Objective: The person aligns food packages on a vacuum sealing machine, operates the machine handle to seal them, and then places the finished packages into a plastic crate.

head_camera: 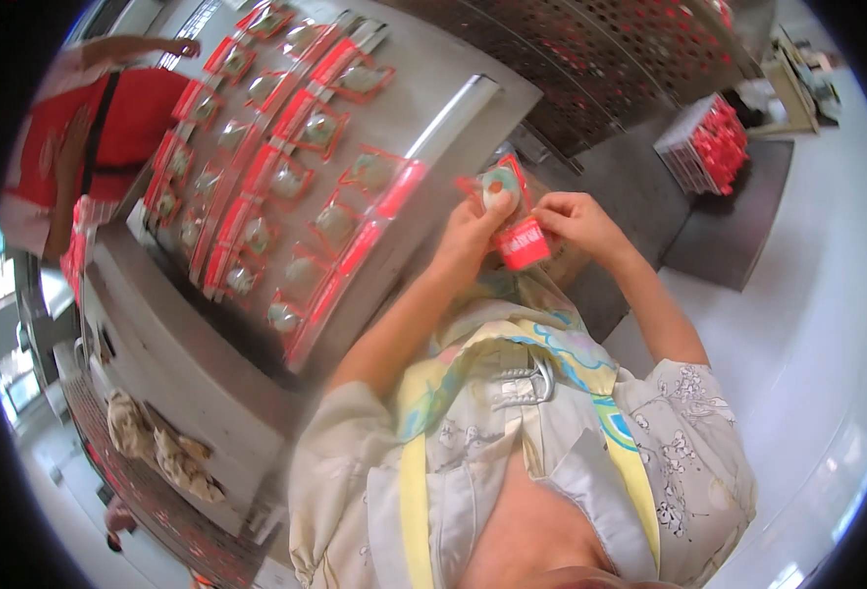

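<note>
In front of my body I hold a clear plastic packet (503, 188) with red edges. A rounded pale green and white item shows inside it, and its red end (521, 243) bears white writing. My left hand (470, 232) grips the packet from the left, with the thumb pressed on its face. The fingertips of my right hand (580, 221) pinch its right edge beside the red end. To the left, similar red-edged packets (319, 132) lie in rows along metal strips on a machine bed (433, 62). Motion blurs the nearest row.
A person in a red apron (128, 136) stands across the machine, one arm stretched over it. A pale plastic crate (687, 151) holds red packets at right. Perforated metal panels (588, 51) stand behind. A crumpled cloth (161, 449) lies on a metal surface at lower left.
</note>
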Motion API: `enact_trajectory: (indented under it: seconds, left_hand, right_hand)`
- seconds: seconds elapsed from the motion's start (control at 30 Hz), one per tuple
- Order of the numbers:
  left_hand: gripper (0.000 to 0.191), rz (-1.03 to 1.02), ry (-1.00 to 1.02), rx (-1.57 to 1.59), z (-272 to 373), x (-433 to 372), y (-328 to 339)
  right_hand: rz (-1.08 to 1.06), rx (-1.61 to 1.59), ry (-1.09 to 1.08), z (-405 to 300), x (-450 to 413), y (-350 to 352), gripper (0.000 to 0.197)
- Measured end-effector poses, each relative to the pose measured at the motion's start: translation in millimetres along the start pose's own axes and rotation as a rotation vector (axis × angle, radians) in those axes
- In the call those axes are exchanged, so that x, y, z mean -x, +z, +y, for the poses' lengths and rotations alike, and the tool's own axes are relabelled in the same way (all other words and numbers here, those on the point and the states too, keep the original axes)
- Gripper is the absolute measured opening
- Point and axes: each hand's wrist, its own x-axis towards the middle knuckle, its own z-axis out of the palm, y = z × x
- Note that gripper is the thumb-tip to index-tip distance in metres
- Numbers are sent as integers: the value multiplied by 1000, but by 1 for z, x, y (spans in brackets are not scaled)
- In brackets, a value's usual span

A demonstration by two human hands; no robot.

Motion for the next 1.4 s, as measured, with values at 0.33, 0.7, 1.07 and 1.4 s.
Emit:
enact_trajectory:
  seconds: [0.33, 0.7, 1.07, 1.4]
  left_hand:
    - [38, 173, -143, -121, 63, -5, -48]
    - [29, 345, 23, 207, 125, -54, -67]
    - [50, 986, 175, -1519, 102, -86, -78]
    - [59, 894, -36, -1509, 104, -92, -75]
  right_hand:
    - [-511, 310, 28, -50, -129, 1, 17]
    - [-704, 94, 136, -81, -253, 3, 15]
    - [-450, 1022, -230, -69, -290, 8, 23]
    - [-600, 930, -270, -62, -285, -1, 21]
